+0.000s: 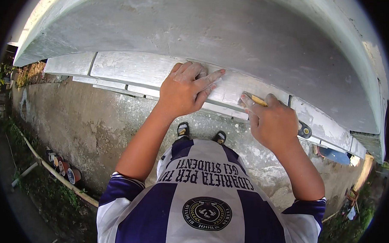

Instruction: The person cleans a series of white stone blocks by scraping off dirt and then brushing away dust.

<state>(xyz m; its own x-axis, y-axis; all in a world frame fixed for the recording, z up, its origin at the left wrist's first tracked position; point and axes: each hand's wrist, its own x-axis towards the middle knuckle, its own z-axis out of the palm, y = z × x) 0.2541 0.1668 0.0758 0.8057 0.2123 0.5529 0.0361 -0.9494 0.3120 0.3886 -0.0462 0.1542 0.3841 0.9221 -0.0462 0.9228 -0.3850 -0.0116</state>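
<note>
My right hand [273,122] is closed around a putty knife [258,100] with a yellow and black handle. Its dark rounded butt, with a hole in it, sticks out below my palm, and my fingers hide most of the blade. Both hands are at a long pale ledge [132,70] coated in whitish plaster. To the left of the knife, my left hand [185,87] presses against the ledge, some fingers curled and smeared with white. Between its thumb and forefinger shows something whitish that I cannot make out.
A smooth grey curved surface [206,30] rises beyond the ledge. Under it is a stained wall [83,117]. Several pots [74,175] lie at the lower left near a bamboo pole [51,170]. A blue rounded object [334,156] is at the right.
</note>
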